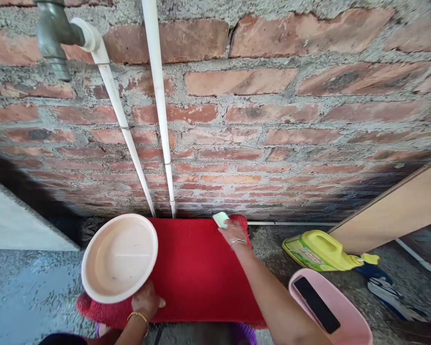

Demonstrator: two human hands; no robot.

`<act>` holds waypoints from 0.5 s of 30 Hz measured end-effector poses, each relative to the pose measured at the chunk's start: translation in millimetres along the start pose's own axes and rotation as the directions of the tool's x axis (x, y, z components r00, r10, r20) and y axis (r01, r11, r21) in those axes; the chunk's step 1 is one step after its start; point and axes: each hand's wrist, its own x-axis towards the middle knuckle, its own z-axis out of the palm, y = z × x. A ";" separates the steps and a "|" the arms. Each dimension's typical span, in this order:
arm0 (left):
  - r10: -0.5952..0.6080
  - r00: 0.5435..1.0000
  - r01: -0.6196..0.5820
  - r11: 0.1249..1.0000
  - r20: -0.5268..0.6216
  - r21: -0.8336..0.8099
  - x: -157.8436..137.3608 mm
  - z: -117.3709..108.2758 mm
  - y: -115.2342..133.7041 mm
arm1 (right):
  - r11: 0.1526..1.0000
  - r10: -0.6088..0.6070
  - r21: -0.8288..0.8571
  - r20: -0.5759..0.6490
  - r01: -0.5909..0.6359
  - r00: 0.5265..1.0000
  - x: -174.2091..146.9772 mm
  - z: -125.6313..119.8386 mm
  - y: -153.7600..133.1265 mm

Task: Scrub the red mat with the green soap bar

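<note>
The right hand (233, 233) grips a small, rounded, pale-green block (221, 219), its fingers closed around it at the far right corner of a red, rectangular fabric mat (201, 268) with a shaggy edge. Whether the block touches the mat or is just above it, I cannot tell. The left hand (147, 299) lies at the near rim of a round, pale-peach plastic basin (124, 254), thumb out over the mat and the other fingers largely hidden, so I cannot tell whether it grasps the basin or only rests against it.

The mat is spread out flat, smooth face up, in front of the person, with the basin over its left end. That much looks done. The smooth face is an even red, with no suds or streaks that I can make out, so I judge the work with the block to be at an early stage, most of the surface left to cover. Whether the mat is wet does not show.

Farther right, a yellow plastic jug (319, 251) lies on its side, near a pink plastic tub (348, 306) bearing a dark, flat, rectangular object (316, 304). Behind stands the red brick wall (244, 115).
</note>
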 end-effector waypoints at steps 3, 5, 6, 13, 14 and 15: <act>0.015 1.000 -0.015 1.000 -0.014 -0.013 -0.3 1.9 -1.2 | 0.983 0.185 0.006 -0.052 -0.185 0.981 -5.2 -22.3 51.8; 0.016 1.000 -0.016 0.999 -0.021 -0.028 -2.3 1.4 -0.8 | 0.980 0.192 0.056 -0.077 -0.188 0.978 -14.9 -22.4 62.8; 0.012 1.000 -0.012 0.999 -0.024 -0.036 -3.7 0.5 -0.2 | 0.983 0.171 0.087 -0.086 -0.164 0.982 -20.7 -17.3 60.2; -0.003 1.000 0.003 0.999 -0.007 -0.052 -14.8 -10.8 4.2 | 0.909 -0.372 0.148 -0.129 0.388 0.919 -71.6 74.8 -60.9; -0.005 1.000 0.005 0.999 -0.008 -0.053 -15.8 -12.2 4.5 | 0.885 -0.440 0.122 -0.103 0.450 0.892 -79.1 87.8 -81.0; -0.005 1.000 0.005 0.999 -0.006 -0.052 -16.5 -13.4 4.8 | 0.865 -0.487 0.094 -0.074 0.492 0.870 -85.7 98.9 -98.4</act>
